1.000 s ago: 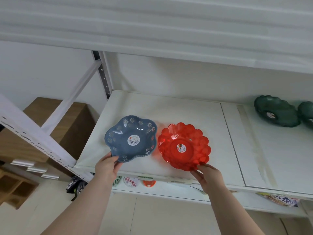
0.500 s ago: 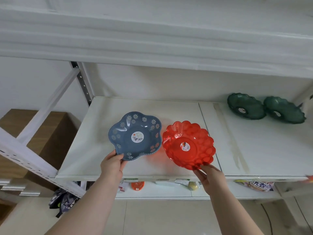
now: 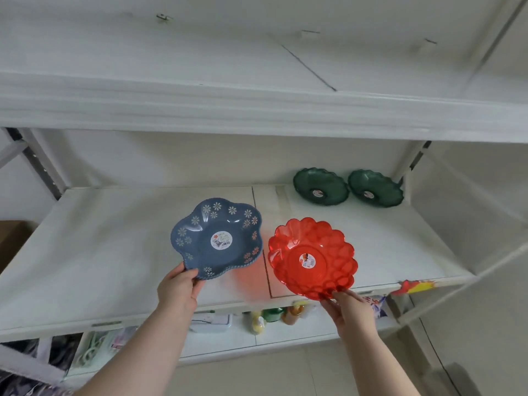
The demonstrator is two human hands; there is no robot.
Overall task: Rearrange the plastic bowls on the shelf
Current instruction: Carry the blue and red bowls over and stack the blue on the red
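My left hand [image 3: 178, 287] grips the near rim of a blue flower-shaped bowl [image 3: 216, 238] with white daisy prints, tilted up above the white shelf [image 3: 100, 252]. My right hand [image 3: 345, 307] pinches the near rim of a clear red scalloped bowl [image 3: 313, 258], also lifted and tilted, right of the blue one. The two held bowls sit side by side without touching. Two dark green scalloped bowls [image 3: 320, 186] [image 3: 375, 188] lean at the shelf's back right corner.
An upper shelf board [image 3: 257, 110] hangs low over the working shelf. Metal uprights stand at the left [image 3: 37, 164] and right [image 3: 414, 158]. A lower shelf [image 3: 257, 338] holds small bottles and packets.
Both hands have carried the blue and red bowls to the right and lifted them off the shelf. The view has swung right, so both green bowls now show.
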